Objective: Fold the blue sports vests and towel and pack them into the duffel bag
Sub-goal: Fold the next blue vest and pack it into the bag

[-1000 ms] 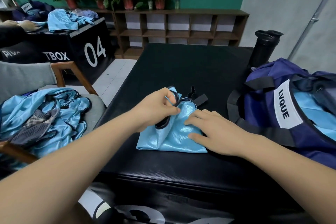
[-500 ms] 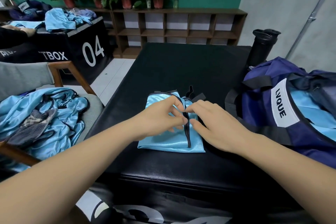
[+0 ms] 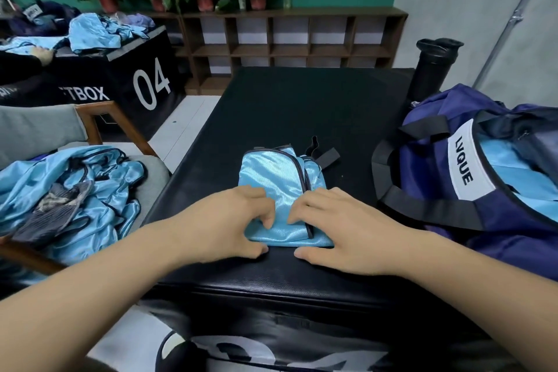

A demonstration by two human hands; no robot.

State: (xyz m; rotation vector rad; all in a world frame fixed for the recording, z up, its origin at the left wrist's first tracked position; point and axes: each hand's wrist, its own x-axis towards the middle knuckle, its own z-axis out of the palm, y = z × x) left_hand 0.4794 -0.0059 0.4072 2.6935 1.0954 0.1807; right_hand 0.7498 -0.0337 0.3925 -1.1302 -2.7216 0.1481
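The folded vest [image 3: 271,178], a glossy light-blue packet with dark trim, lies on the black worktop [image 3: 302,106], its long axis running away from the person. The left hand [image 3: 223,226] and right hand [image 3: 338,229] grip its near edge side by side, fingers [image 3: 256,194] curled onto the fabric, thumbs at the edge below. The open duffel bag [image 3: 437,160] sits to the right, nearer the right hand.

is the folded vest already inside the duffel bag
No, the folded vest lies on the black mat beside the duffel bag, with the left hand and right hand on it.
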